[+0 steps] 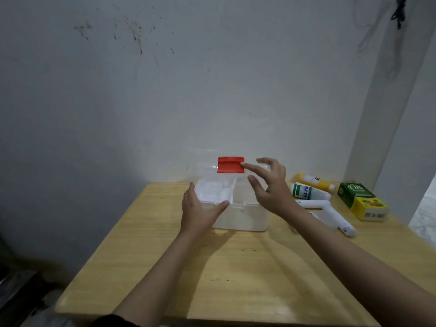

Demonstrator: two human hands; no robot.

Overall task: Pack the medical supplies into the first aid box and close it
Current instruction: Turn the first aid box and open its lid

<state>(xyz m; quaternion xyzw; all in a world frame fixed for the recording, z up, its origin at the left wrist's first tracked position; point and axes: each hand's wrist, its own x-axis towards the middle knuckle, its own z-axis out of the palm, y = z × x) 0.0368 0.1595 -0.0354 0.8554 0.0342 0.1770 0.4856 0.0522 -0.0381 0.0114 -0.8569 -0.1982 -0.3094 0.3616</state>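
A white translucent first aid box (243, 218) stands at the far middle of the wooden table (212, 279). Its clear lid is swung up toward the wall, with a red latch (230, 165) at the top edge. Inside, a divider splits the tray and white packets fill the left compartment (212, 190). My left hand (200, 208) grips the box's front left corner, thumb on the rim. Hovering over the right compartment, my right hand (269, 185) has spread fingers, its index fingertip touching the red latch. To the right lie a yellow bottle (315, 182), a green-and-white tube (306, 191), two white tubes (330, 212) and a green-yellow carton (362, 201).
The table stands against a stained grey wall. A pale pillar rises at the right, behind the carton. Bare tabletop stretches in front of the box toward me. Dark clutter lies on the floor at the lower left.
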